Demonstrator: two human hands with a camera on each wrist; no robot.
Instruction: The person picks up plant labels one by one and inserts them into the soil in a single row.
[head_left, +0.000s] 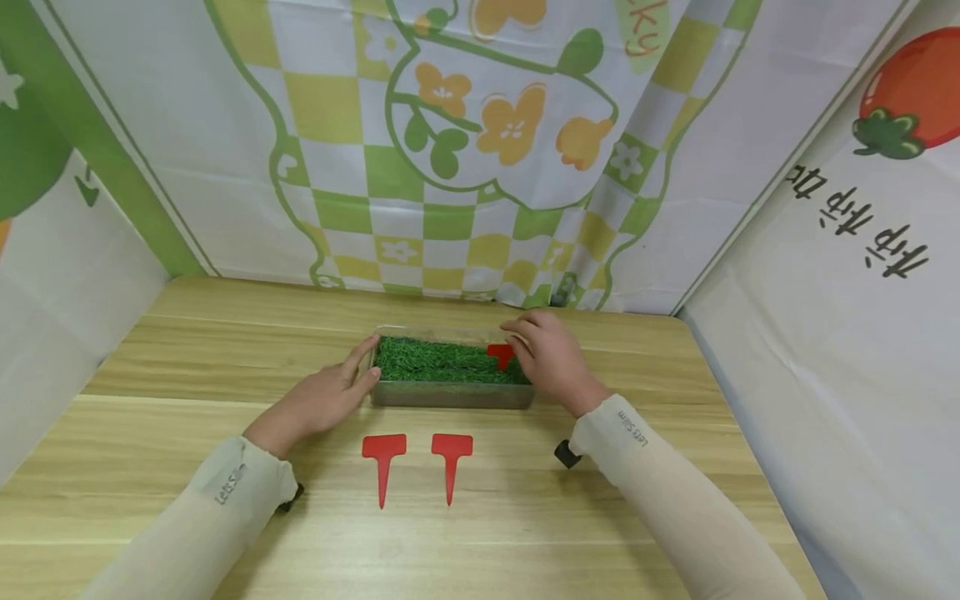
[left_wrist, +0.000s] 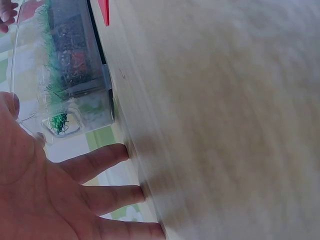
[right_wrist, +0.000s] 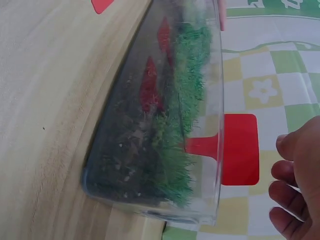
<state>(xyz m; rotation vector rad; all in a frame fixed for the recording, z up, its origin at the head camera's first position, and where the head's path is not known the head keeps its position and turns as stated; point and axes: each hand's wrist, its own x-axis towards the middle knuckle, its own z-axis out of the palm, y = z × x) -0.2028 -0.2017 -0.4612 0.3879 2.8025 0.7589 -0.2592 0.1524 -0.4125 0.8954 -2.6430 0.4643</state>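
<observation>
A clear plastic box [head_left: 450, 396] holds green artificial grass [head_left: 427, 358] over dark soil-like filling. Near its right end, a red T-shaped plant label [right_wrist: 240, 150] stands upright in the grass. My right hand [head_left: 551, 358] is beside this label; a gap separates its loosely bent fingers from the label in the right wrist view. At the box's left end my left hand [head_left: 326, 396] touches the wall with thumb and index finger spread apart. Its other fingers [left_wrist: 112, 197] are straight, tips on the tabletop.
Two more red plant labels, a left one [head_left: 384, 458] and a right one [head_left: 452, 458], lie on the wooden table [head_left: 495, 533] in front of the box. Behind the table hangs a patterned cloth [head_left: 420, 208]. White printed sheets [head_left: 847, 350] flank it.
</observation>
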